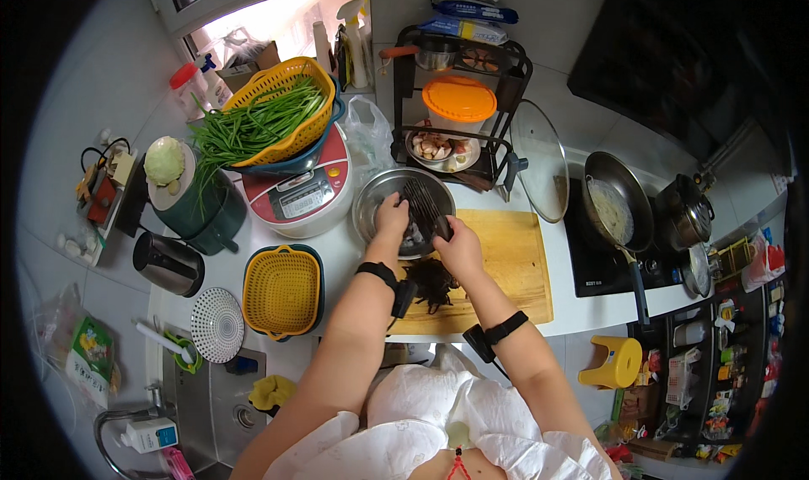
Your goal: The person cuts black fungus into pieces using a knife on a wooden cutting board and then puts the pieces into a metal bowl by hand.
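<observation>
My right hand (pixel 460 246) grips the dark handle of a kitchen knife (pixel 422 199). Its broad, dark, ridged-looking blade tilts over a stainless steel bowl (pixel 366 227). Inside the bowl's near half, my left hand (pixel 393 217) is beside the blade; whether its fingers pinch anything cannot be made out. Some dark bits show in the bowl below the blade. A heap of dark shredded food (pixel 431 283), perhaps wood ear fungus, lies on a wooden cutting board (pixel 512 265) between my forearms.
Left of the bowl stand a rice cooker (pixel 303 195) topped by a yellow basket of green stalks (pixel 272 120), and another yellow basket (pixel 281 290). Behind is a black rack (pixel 468 129) holding garlic (pixel 433 146). Rightward, a glass lid (pixel 540 164) leans near a frying pan (pixel 616 202) on the cooktop.
</observation>
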`<action>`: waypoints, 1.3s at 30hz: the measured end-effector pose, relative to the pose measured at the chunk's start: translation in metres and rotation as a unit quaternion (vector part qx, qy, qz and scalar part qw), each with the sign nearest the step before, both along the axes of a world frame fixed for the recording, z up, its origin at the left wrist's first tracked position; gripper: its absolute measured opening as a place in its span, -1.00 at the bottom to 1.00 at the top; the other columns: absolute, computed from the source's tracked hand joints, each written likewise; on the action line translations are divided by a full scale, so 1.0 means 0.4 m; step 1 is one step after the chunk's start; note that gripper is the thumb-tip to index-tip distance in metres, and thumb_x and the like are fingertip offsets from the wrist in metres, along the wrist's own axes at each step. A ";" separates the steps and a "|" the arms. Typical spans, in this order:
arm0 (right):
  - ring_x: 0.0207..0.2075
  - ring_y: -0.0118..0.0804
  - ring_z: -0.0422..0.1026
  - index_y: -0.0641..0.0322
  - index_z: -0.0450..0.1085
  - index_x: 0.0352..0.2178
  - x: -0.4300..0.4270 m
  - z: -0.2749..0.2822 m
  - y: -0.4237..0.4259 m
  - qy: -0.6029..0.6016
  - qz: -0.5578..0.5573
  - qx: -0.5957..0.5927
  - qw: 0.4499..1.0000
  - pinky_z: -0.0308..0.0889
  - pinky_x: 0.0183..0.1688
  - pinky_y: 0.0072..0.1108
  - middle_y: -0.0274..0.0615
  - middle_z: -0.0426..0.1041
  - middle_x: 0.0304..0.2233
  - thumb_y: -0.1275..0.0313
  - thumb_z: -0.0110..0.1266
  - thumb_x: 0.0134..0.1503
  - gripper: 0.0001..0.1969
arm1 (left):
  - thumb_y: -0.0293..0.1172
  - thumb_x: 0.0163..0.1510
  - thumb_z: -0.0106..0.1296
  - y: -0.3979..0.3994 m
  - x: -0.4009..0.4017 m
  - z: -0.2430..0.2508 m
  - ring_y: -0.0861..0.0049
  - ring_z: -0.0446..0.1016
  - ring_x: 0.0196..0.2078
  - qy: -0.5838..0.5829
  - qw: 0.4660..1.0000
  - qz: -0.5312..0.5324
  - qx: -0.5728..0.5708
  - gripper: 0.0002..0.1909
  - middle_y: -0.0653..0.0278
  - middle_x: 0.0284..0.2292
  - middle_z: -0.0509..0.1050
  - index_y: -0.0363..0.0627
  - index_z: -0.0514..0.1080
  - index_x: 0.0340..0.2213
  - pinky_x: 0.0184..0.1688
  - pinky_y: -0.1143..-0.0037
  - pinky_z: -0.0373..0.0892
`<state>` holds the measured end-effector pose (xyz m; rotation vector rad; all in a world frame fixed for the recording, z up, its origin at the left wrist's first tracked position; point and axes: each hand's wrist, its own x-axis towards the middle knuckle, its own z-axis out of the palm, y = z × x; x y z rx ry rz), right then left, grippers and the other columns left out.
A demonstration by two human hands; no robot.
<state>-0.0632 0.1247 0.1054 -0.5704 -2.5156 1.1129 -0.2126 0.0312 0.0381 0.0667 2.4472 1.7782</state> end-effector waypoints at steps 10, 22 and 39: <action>-0.38 -0.08 0.50 0.34 0.35 -0.11 -0.003 -0.081 0.047 0.071 -0.057 0.034 0.995 0.38 -0.27 -0.45 0.03 0.50 -0.41 0.44 0.13 -0.15 -0.52 | -0.30 0.09 -0.04 -0.053 -0.021 0.036 0.29 0.50 -0.19 0.032 0.989 -0.062 0.127 -0.72 0.07 -0.30 0.54 -0.24 0.52 -0.28 -0.09 0.47 0.33; -0.72 -0.49 0.31 0.35 0.37 -0.32 0.036 -0.031 0.058 0.055 -0.070 -0.402 0.911 0.19 -0.67 -0.64 -0.29 0.37 -0.67 0.54 0.06 -0.06 -0.79 | -0.43 -0.01 0.09 -0.017 0.110 0.122 0.16 0.36 0.00 0.356 0.889 -0.287 -0.034 -0.73 0.03 0.01 0.35 -0.17 0.49 -0.22 0.04 0.36 0.29; -0.72 -0.51 0.31 0.38 0.37 -0.22 0.112 -0.020 0.098 0.048 -0.072 -0.452 0.888 0.23 -0.68 -0.66 -0.30 0.35 -0.67 0.53 0.09 -0.06 -0.69 | -0.23 0.06 -0.05 -0.035 0.085 0.155 0.18 0.25 0.12 0.116 0.815 -0.220 -0.523 -0.69 0.15 -0.08 0.44 0.00 0.49 -0.16 0.17 0.06 0.06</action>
